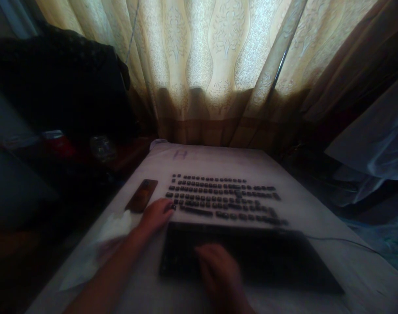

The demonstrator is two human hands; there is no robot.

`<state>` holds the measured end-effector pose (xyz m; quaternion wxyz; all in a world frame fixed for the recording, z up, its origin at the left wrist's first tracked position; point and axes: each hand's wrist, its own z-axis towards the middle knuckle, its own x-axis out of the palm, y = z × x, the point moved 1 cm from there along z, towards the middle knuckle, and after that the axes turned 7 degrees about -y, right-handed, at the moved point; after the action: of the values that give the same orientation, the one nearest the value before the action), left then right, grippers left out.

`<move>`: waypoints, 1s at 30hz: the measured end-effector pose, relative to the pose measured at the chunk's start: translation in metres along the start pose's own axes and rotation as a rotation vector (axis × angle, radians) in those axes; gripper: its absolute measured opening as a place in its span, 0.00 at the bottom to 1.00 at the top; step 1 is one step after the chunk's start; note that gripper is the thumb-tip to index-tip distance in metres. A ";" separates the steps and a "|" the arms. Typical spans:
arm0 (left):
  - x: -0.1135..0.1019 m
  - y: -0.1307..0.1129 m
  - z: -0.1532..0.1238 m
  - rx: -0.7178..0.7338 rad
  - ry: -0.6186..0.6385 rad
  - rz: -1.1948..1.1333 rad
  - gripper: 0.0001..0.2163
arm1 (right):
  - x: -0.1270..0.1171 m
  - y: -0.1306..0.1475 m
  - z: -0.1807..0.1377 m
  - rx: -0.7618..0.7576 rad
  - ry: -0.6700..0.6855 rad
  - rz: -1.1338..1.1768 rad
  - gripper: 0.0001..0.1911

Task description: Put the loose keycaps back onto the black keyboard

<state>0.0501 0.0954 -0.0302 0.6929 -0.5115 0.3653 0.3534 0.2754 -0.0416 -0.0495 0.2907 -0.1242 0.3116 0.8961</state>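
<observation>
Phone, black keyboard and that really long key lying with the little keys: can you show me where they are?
Phone (142,196): head view, middle of its upward face.
Black keyboard (267,259): head view, middle of its dark top.
Long key (196,211): head view, halfway along it.

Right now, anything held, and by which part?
Left hand: fingertips at a small dark key, grip unclear. Right hand: over the keyboard base; blur hides any hold.

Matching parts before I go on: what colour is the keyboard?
The keyboard looks black, plain, in the head view, though the picture is dim and blurred.
</observation>
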 end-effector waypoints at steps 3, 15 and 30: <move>0.001 0.001 0.002 0.003 0.009 0.017 0.13 | 0.000 0.000 -0.001 0.001 0.016 0.003 0.16; 0.002 0.004 0.001 0.025 0.006 -0.001 0.10 | 0.001 0.000 0.000 0.006 0.021 -0.003 0.17; -0.007 -0.017 -0.084 0.177 -0.137 -0.311 0.07 | -0.001 0.004 0.001 0.041 0.130 -0.002 0.15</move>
<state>0.0492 0.0091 -0.0340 0.8046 -0.4736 0.2636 0.2425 0.2744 -0.0440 -0.0464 0.2731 -0.1764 0.3479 0.8794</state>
